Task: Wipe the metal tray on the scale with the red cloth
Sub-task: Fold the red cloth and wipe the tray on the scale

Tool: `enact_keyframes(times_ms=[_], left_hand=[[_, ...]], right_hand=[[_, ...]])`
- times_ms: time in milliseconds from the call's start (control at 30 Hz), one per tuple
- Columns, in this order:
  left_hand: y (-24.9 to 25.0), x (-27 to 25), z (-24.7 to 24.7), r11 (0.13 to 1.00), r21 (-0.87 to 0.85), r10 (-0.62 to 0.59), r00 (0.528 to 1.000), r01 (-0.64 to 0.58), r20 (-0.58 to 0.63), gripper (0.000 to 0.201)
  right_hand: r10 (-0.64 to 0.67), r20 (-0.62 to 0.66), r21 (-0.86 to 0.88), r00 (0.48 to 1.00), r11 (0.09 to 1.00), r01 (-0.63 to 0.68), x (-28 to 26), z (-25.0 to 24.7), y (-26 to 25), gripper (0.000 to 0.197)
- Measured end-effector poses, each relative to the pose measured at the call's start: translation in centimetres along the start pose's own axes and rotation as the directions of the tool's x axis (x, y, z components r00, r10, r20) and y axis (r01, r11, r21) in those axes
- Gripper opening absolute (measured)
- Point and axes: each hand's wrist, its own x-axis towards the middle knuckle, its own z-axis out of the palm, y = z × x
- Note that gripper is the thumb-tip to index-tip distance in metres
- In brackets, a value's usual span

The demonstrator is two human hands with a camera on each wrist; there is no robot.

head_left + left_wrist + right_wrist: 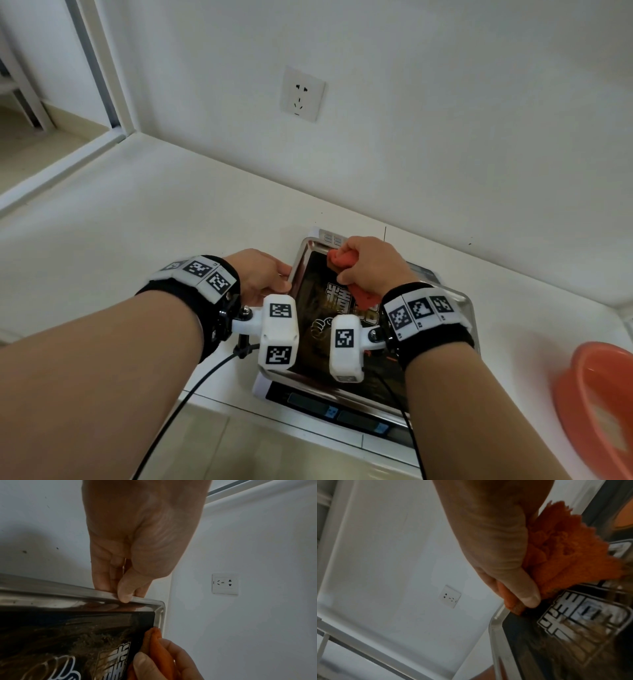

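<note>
Cloth (342, 262) sat bunched in the right hand's (368, 265) grip at the tray's (298, 270) top corner, mid-frame on the scale (329, 409), its unwiped length running toward the lower frame, the left hand (260, 275) pinching its left rim

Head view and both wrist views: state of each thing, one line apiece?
metal tray: on the scale, gripped at its left rim
red cloth: bunched, pressed at the tray's far left corner
left hand: pinching the tray rim
right hand: gripping the cloth
scale: on the counter, display unreadable
orange basin: upright on the counter, right
</note>
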Motion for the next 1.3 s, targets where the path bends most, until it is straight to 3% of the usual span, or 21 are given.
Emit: enact_keyframes(times_ms=[200, 400, 567, 667, 900, 1000, 1133, 1300], left_hand=[[-0.5, 1.0, 0.0, 0.999, 0.023, 0.025, 0.998, -0.024, -0.055, 0.034], [-0.4, 0.8, -0.1, 0.996, 0.08, 0.046, 0.998, -0.043, -0.031, 0.034], [-0.5, 0.6, -0.1, 0.999, 0.02, 0.027, 0.998, -0.026, -0.056, 0.033], [-0.7, 1.0, 0.0, 0.999, 0.014, 0.038, 0.997, -0.037, -0.064, 0.033], [-0.6, 1.0, -0.1, 0.999, 0.032, 0.029, 0.998, -0.027, -0.057, 0.033], [-0.5, 0.8, -0.1, 0.999, 0.031, 0.029, 0.998, -0.028, -0.059, 0.033], [-0.5, 0.6, 0.0, 0.999, 0.027, 0.025, 0.998, -0.024, -0.057, 0.031], [-0.9, 1.2, 0.0, 0.998, 0.037, 0.046, 0.997, -0.044, -0.057, 0.035]], right_hand=[[-0.084, -0.072, 0.1, 0.994, 0.991, 0.091, -0.5, 1.3, -1.5, 0.032], [-0.205, 0.099, 0.087, 0.974, 0.977, 0.197, -1.1, 0.8, -2.0, 0.026], [-0.07, -0.152, 0.18, 0.986, 0.979, 0.097, -0.3, 0.6, -1.1, 0.029], [-0.039, -0.191, 0.166, 0.981, 0.984, 0.072, -0.2, 1.9, -1.6, 0.025], [-0.169, 0.136, 0.162, 0.976, 0.976, 0.147, -1.2, 1.1, -2.4, 0.026], [-0.12, 0.031, 0.189, 0.992, 0.976, 0.112, -1.1, 0.2, -1.1, 0.022], [0.038, -0.14, 0.292, 0.989, 0.957, 0.005, -0.1, 0.9, 0.2, 0.017], [0.012, -0.165, 0.252, 0.986, 0.967, 0.031, 0.0, 2.4, -1.4, 0.026]])
